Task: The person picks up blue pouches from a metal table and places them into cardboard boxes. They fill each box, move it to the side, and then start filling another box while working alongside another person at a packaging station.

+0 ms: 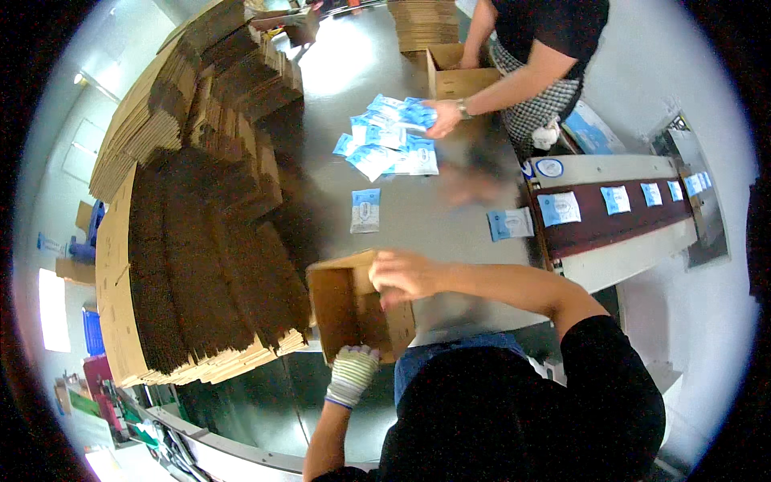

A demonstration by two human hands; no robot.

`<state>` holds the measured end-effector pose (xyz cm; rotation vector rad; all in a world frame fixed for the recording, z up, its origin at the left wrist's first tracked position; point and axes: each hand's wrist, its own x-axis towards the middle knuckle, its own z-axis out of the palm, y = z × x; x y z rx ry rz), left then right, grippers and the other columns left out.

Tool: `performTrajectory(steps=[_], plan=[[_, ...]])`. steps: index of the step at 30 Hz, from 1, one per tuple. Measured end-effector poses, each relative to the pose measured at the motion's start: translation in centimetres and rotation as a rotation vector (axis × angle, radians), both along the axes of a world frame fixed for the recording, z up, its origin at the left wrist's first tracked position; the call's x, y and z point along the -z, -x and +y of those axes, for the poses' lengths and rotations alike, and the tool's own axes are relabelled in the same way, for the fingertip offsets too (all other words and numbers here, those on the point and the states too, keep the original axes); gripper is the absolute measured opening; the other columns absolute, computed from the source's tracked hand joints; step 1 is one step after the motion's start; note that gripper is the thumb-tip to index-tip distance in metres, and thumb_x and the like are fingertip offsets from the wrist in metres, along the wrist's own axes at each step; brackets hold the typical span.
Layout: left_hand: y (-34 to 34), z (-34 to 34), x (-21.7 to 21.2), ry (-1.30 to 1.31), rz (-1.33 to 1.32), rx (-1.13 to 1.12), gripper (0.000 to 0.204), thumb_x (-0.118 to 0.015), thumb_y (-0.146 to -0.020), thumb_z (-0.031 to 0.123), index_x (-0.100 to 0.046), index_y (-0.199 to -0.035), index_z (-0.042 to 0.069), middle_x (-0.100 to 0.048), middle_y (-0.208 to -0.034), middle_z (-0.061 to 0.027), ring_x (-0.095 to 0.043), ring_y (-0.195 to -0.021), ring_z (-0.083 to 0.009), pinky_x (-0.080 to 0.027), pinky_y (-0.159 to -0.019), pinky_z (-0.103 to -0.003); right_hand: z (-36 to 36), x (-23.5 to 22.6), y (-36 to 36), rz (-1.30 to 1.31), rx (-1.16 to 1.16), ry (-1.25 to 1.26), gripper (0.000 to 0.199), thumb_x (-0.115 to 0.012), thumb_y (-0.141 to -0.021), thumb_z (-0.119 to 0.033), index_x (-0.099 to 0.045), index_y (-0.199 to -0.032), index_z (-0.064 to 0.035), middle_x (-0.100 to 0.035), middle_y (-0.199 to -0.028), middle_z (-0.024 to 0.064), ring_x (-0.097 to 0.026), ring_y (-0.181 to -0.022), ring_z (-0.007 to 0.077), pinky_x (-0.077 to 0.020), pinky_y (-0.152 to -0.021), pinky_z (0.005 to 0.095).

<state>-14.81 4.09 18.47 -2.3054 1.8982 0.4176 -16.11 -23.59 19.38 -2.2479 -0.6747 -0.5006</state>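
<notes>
An upright, open-topped cardboard box (331, 299) stands at the table's near edge, in front of me. My left hand (354, 371), in a striped knit glove, is closed on its near wall. At the box's far right rim is my bare right hand (404, 275), its fingers curled over the edge and slightly blurred. Beyond the box lies a single blue-and-white packet (365, 212). Farther off, a co-worker's hand (443, 118) touches a heap of such packets (376, 153). Another packet (511, 224) rests by the conveyor's end.
Tall stacks of folded cardboard (209, 257) fill the left side. On the right, a conveyor (590, 229) with a dark belt carries several spaced packets. The co-worker stands at the far right beside another open box (466, 83). More flat cardboard (422, 28) is piled behind.
</notes>
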Motion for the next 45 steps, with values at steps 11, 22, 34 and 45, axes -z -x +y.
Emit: performTrajectory(steps=[11, 22, 34, 45], plan=[[0.7, -2.5, 1.4, 0.016, 0.060, -0.098, 0.009, -0.048, -0.076, 0.019, -0.055, -0.077, 0.014, -0.056, -0.072, -0.0052, -0.057, -0.069, -0.0215, -0.043, -0.061, -0.036, -2.1, 15.3, -15.3, 0.737, 0.543, 0.483, 0.050, -0.056, -0.083, -0.021, -0.040, -0.130, -0.0128, -0.026, -0.141, 0.0157, -0.026, -0.130, 0.0345, -0.0356, -0.091, 0.0557], [-1.0, -4.4, 1.8, 0.064, 0.216, -0.039, 0.008, -0.048, -0.076, 0.017, -0.054, -0.080, 0.013, -0.056, -0.074, -0.0056, -0.057, -0.072, -0.0220, -0.042, -0.065, -0.037, -5.7, 17.1, 3.3, 0.559, 0.441, 0.528, 0.047, -0.055, -0.082, -0.044, -0.048, -0.121, -0.0189, -0.029, -0.141, 0.0068, -0.020, -0.133, 0.0331, -0.0253, -0.099, 0.0564], [0.1, -6.4, 2.5, 0.059, 0.105, -0.023, 0.007, -0.052, -0.073, 0.018, -0.054, -0.073, 0.011, -0.054, -0.070, -0.0068, -0.056, -0.070, -0.0235, -0.042, -0.066, -0.037, -6.7, 15.4, 15.9, 1.103, 1.251, -0.081, 0.051, -0.074, -0.063, -0.034, -0.055, -0.101, -0.0051, -0.054, -0.104, 0.0149, -0.049, -0.100, 0.0346, -0.0395, -0.084, 0.0449], [1.3, -7.7, 0.9, 0.072, 0.092, -0.149, 0.016, -0.057, -0.076, 0.025, -0.055, -0.073, 0.010, -0.055, -0.070, -0.0076, -0.055, -0.070, -0.0259, -0.042, -0.067, -0.039, -26.1, 1.2, 12.4, 0.903, 0.406, 0.837, 0.045, -0.071, -0.066, -0.034, -0.061, -0.095, -0.0017, -0.057, -0.096, 0.0137, -0.049, -0.102, 0.0309, -0.0435, -0.083, 0.0402]])
